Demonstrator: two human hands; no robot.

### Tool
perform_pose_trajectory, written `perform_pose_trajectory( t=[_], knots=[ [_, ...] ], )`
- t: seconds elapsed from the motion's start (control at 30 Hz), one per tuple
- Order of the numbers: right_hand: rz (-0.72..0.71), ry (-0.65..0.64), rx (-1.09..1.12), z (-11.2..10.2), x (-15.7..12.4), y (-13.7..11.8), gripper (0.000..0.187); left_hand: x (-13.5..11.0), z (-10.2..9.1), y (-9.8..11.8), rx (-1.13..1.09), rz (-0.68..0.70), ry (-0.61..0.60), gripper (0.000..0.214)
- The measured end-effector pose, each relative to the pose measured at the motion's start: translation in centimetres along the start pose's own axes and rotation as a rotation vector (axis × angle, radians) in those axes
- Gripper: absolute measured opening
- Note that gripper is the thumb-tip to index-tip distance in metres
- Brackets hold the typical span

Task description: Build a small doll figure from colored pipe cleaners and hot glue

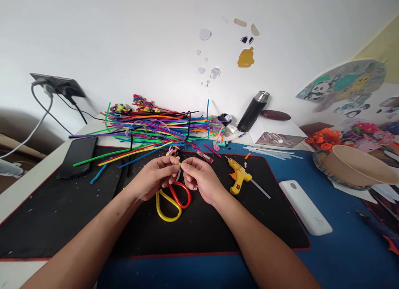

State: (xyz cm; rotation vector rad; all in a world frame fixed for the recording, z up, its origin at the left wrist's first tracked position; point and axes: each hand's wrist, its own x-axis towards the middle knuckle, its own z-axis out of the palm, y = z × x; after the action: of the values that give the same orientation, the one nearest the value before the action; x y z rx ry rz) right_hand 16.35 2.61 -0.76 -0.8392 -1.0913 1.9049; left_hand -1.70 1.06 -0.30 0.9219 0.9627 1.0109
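Left hand (154,176) and right hand (199,179) pinch one yellow pipe-cleaner piece (179,165) at the fingertips, just above the scissors (173,201) on the black mat (77,222). Likely mid-shaping; any further bend needs a steady pinch.

Tiny yellow bit (180,165), pinched, held aloft

One pair of scissors (173,199), one glue gun (237,175), one phone (77,156), one lighter (205,156) and one flask (253,111) are resting on the desk (343,255)

A white wall (124,31) with stickers (246,58) and a socket (57,84) rises behind the blue desk (343,255).
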Motion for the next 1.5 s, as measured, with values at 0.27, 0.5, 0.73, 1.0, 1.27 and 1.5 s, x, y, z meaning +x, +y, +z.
perform_pose_trajectory(
  t=[0.27,0.5,0.73,1.0,1.27,1.5],
  knots=[
    [0.005,0.012,0.011,-0.08,0.1,0.11,0.041,-0.03,0.09,-0.02,0.007,-0.006,-0.011,0.037],
    [0.01,0.017,0.012,-0.19,0.24,0.26,0.042,0.02,-0.1,-0.13,0.002,-0.008,-0.021,0.036],
    [0.003,0.012,0.013,-0.19,0.27,0.39,0.042,0.08,0.0,-0.06,-0.027,0.006,0.014,0.039],
    [-0.001,0.022,-0.03,-0.02,0.18,0.44,0.041,0.18,0.08,-0.01,-0.065,0.014,0.056,0.043],
    [-0.032,0.026,-0.045,-0.08,0.26,0.42,0.037,0.19,-0.02,-0.18,-0.058,0.003,0.044,0.041],
    [-0.083,0.05,-0.146,-0.09,0.27,0.51,0.032,0.15,0.0,0.03,-0.055,0.015,0.019,0.042]
  ],
)
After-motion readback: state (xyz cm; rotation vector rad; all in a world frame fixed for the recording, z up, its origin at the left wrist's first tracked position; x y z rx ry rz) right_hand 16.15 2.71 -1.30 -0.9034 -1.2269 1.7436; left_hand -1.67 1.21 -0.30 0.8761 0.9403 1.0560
